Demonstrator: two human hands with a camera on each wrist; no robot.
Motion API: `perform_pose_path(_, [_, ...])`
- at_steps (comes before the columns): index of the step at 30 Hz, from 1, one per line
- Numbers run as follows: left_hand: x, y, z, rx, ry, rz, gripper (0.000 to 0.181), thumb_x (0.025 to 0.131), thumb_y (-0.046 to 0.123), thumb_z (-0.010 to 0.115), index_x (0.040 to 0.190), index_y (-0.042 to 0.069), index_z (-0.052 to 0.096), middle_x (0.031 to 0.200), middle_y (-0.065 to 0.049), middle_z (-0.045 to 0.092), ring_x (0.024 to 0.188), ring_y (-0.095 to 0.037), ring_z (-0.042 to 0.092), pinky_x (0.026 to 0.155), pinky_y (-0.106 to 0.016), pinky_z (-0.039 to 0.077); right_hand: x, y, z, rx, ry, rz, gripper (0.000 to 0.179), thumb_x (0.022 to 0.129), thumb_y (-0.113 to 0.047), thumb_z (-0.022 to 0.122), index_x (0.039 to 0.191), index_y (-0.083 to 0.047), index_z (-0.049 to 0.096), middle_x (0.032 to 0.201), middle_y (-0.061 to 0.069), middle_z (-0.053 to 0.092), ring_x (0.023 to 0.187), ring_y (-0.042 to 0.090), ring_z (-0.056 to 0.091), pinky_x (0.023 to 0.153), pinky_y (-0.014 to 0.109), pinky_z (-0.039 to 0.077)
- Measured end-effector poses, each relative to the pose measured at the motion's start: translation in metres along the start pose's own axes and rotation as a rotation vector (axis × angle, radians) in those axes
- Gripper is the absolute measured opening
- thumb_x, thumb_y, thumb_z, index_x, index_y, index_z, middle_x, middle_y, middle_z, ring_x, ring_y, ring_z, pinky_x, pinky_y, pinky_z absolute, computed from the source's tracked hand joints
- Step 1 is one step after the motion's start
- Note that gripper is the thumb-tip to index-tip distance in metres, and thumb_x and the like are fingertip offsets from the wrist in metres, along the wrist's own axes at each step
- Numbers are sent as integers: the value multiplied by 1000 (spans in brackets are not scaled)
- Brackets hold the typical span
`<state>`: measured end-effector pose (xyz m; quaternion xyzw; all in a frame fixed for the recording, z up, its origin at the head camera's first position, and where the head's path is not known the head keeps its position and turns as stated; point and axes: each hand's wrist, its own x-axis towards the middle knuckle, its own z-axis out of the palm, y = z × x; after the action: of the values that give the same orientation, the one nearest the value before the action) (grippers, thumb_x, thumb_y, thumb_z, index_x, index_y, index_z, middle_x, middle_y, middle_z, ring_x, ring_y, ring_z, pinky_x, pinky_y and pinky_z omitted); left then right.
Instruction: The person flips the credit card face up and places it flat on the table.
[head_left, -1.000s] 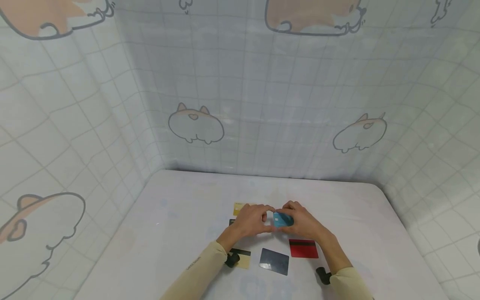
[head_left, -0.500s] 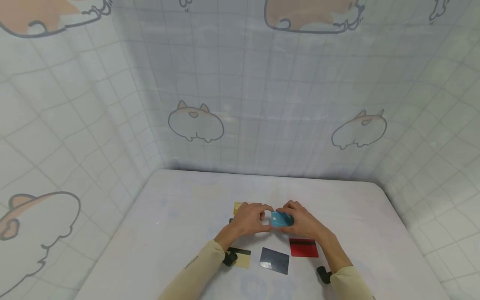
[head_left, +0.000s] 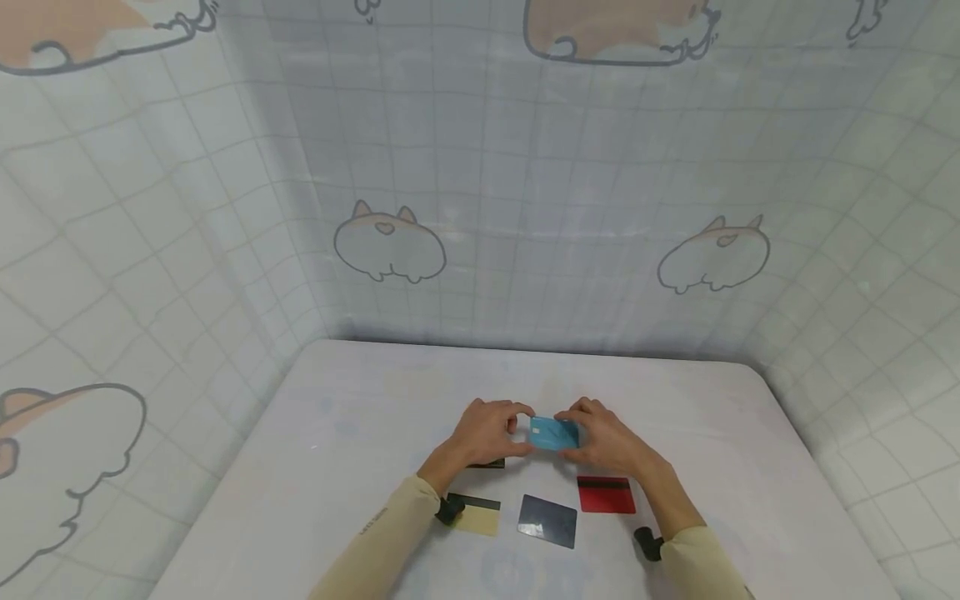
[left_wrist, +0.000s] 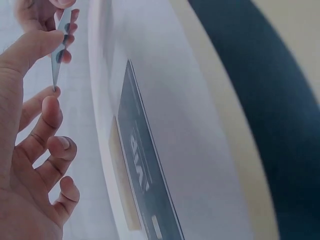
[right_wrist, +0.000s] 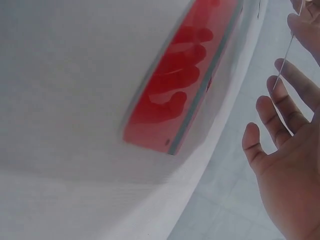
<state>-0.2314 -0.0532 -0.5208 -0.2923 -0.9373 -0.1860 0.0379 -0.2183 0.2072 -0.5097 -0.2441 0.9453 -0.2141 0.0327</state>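
Observation:
A light blue bank card [head_left: 551, 433] with a small chip is held level between both hands over the table. My left hand [head_left: 483, 432] pinches its left end, thumb at the near corner and index finger at the far one. From the other end, my right hand [head_left: 611, 437] grips the card by its long edges. In the left wrist view the card [left_wrist: 55, 72] shows nearly edge-on. Below the left hand lies a dark card [left_wrist: 145, 165] with VIP lettering, a gold card [left_wrist: 122, 175] just behind it. A red striped card [right_wrist: 175, 90] lies below the right hand.
On the white table [head_left: 360, 433], nearer the body, lie a pale yellow card [head_left: 477, 518] with a black stripe and a dark grey card [head_left: 547, 521]. Fabric with grid lines and cartoon dogs hangs on the left, right and back [head_left: 555, 250].
The blue card has shifted left with both hands, and more of its face shows. The left hand moved slightly left, now covering the gold card in the head view.

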Motion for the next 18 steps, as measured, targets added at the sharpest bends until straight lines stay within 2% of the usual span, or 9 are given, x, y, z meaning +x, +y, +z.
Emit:
perform_pose_path(9, [0,-13,0,5,-50,-35,55,84,62,71,129,33,64,76,17,55,66,-1,48,78,-35,39,7,-6,-2,-35,-9,67,56,77,-40,85,126,-21,68,116,-3,57,108,18,53,96,48,49])
perform_pose_path(18, [0,-18,0,78,-93,-44,56,83,65,71,129,32,65,85,14,55,75,-6,50,82,-40,43,16,-17,3,-89,-44,133,54,77,-42,85,125,-22,69,118,-2,59,109,18,54,97,46,49])
